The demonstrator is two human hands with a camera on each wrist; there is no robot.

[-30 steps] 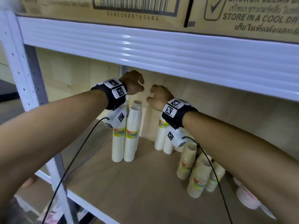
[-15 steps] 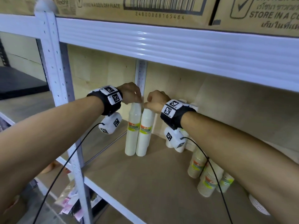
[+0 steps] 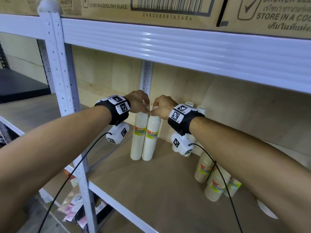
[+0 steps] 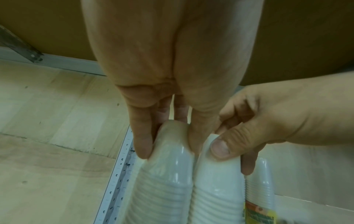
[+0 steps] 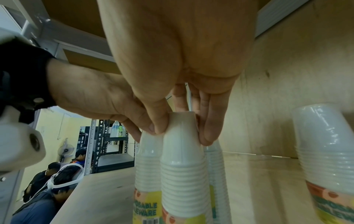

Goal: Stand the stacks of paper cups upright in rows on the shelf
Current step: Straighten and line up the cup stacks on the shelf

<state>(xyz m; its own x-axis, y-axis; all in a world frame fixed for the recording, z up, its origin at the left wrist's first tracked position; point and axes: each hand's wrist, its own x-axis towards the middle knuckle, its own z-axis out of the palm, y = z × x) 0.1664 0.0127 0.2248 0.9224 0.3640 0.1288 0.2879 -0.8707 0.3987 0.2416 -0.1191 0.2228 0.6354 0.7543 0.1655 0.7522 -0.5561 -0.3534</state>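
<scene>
Two tall white paper cup stacks stand upright side by side on the wooden shelf [image 3: 134, 190], near the back upright. My left hand [image 3: 139, 105] pinches the top of the left stack [image 3: 138, 140]; in the left wrist view its fingers [image 4: 142, 144] clasp that stack's [image 4: 168, 174] top cup. My right hand [image 3: 161, 106] pinches the top of the right stack [image 3: 151, 142]; in the right wrist view, thumb and fingers [image 5: 206, 133] grip its [image 5: 184, 163] top. Further white stacks [image 3: 201, 109] stand behind my right wrist.
Several shorter brown cup stacks [image 3: 217, 187] stand grouped at the right of the shelf, below my right forearm. White plates [image 3: 265, 211] lie at the far right. The upper shelf beam [image 3: 185, 46] hangs low overhead, with cardboard boxes [image 3: 151, 7] on it. A white upright post [image 3: 62, 73] stands at left.
Both hands came down from above onto the tops of the two white stacks and now pinch them. My view has shifted to the left.
</scene>
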